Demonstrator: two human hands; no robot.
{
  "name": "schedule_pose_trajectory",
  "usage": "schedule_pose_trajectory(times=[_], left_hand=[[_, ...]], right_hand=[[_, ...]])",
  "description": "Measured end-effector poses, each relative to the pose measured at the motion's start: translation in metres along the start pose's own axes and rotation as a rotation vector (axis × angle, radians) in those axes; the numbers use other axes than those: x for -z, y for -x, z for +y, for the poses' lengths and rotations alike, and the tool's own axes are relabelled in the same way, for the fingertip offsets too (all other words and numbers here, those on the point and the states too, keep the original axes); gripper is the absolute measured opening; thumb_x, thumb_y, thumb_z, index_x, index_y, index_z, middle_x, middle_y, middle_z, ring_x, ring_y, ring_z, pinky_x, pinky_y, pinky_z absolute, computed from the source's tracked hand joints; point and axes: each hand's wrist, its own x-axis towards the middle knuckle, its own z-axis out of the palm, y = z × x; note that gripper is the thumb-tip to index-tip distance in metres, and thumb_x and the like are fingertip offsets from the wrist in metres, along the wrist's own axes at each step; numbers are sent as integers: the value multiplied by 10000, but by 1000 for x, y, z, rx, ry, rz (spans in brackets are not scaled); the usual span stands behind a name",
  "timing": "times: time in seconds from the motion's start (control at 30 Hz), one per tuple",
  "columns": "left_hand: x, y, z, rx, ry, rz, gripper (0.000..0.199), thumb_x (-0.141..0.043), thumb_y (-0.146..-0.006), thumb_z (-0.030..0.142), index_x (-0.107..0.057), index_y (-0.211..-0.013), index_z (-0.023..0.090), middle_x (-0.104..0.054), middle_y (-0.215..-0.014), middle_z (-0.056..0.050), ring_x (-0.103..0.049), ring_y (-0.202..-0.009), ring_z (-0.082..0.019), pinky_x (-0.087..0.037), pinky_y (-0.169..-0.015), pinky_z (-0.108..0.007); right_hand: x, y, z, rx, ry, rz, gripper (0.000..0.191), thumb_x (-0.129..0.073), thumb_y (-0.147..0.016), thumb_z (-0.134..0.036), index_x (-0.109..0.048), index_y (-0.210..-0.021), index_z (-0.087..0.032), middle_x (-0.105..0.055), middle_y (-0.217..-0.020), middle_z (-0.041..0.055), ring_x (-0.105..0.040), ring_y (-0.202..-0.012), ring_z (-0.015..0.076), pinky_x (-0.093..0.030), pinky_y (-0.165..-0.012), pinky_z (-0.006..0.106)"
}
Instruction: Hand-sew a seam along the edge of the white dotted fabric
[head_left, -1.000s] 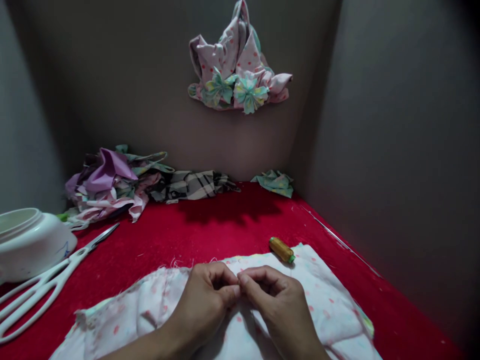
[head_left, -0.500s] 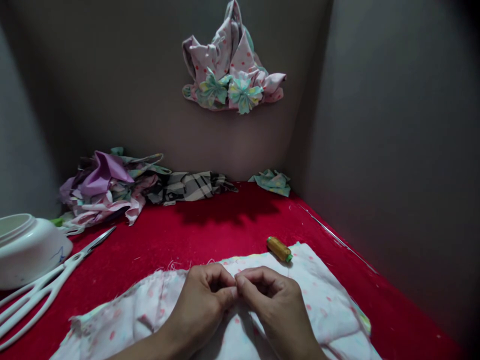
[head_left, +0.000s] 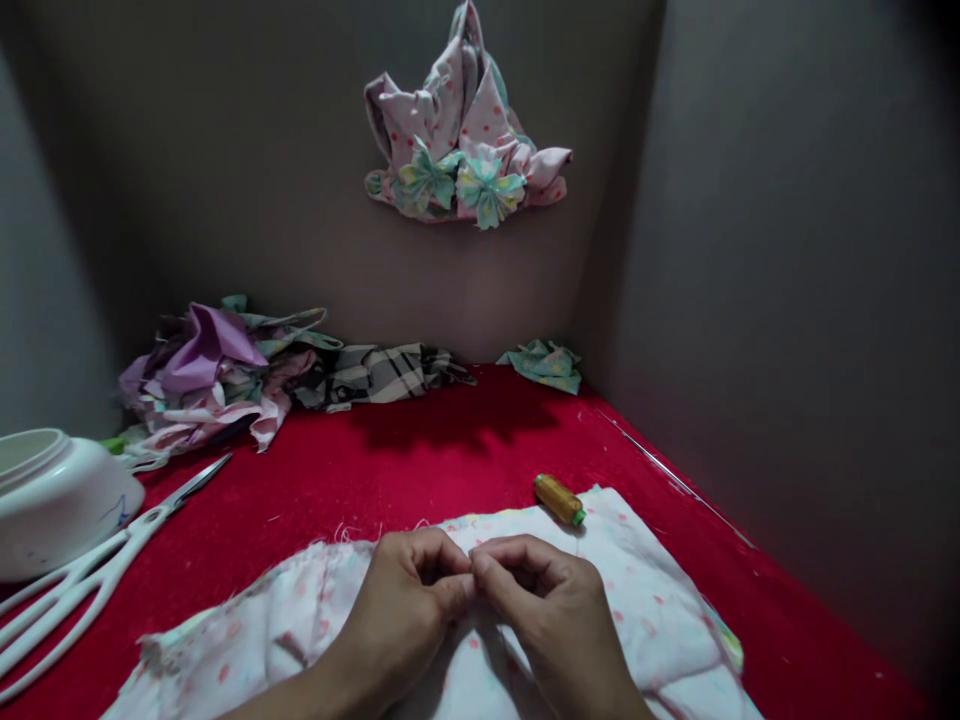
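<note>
The left hand (head_left: 397,610) and right hand (head_left: 559,620) meet fingertip to fingertip, pinching a fold of the pink-dotted white cotton cloth (head_left: 645,610), which lies just below the yellow thread spool (head_left: 559,499); any needle is too small to tell.

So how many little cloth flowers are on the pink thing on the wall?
2. A green-and-yellow fabric flower sits at the bottom of the pink polka-dot cloth bunch, and a blue-and-yellow fabric flower sits just right of it. More could be hidden in the folds.
</note>
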Motion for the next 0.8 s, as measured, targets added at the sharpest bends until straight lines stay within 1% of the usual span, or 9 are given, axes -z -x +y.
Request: schedule_pose_trajectory(times=[0.1, 0.23, 0.4, 0.63, 0.8], left_hand=[[0, 0, 1, 7, 8, 0, 62, -570, -566, 128, -535, -525, 96, -477, -459, 19, -395, -452, -77, -290, -448, -199], [0, 0, 1, 5, -3, -1, 64, -572, -571, 129, -539, -526, 96, -478, -455, 20, -399, -455, -78, -292, -452, -199], [0, -1, 0, 2, -3, 0, 87, -588, -573, 150, -538, -526, 96, -474, -454, 21, -392, -454, -77, -285, -444, -197], [0, -1, 1, -5, -15, -3, 72, -579, -579, 138, -547, -531, 96, -478, -462, 20, -399, -457, -76, -291, -448, -196], [0, -1, 0, -2, -19, 8, 76, -586, -576, 143, -547, -529, 99, -486, -464, 17, -406, -458, -78, -304, -453, -198]], right_hand=[[-1, 0, 0, -7, -23, 26, 114, -618, -628, -218, -640, -579, -117, -632, -545, 42, -562, -533, 138, -435, -507, 216], [0, 0, 2, -9, -6, 7, 121, -614, -628, -221, -643, -589, -110, -633, -552, 46, -562, -541, 142, -438, -519, 224], [-1, 0, 1, -1, -23, 44, 126, -619, -615, -223, -637, -568, -108, -626, -534, 46, -553, -517, 136, -436, -488, 218], [0, 0, 1, -6, 14, -2, 121, -608, -638, -219, -640, -596, -110, -638, -564, 51, -566, -548, 143, -440, -518, 225], [0, 0, 1, -6, -6, 24, 131, -609, -633, -227, -631, -576, -111, -625, -540, 44, -556, -522, 138, -438, -497, 224]])
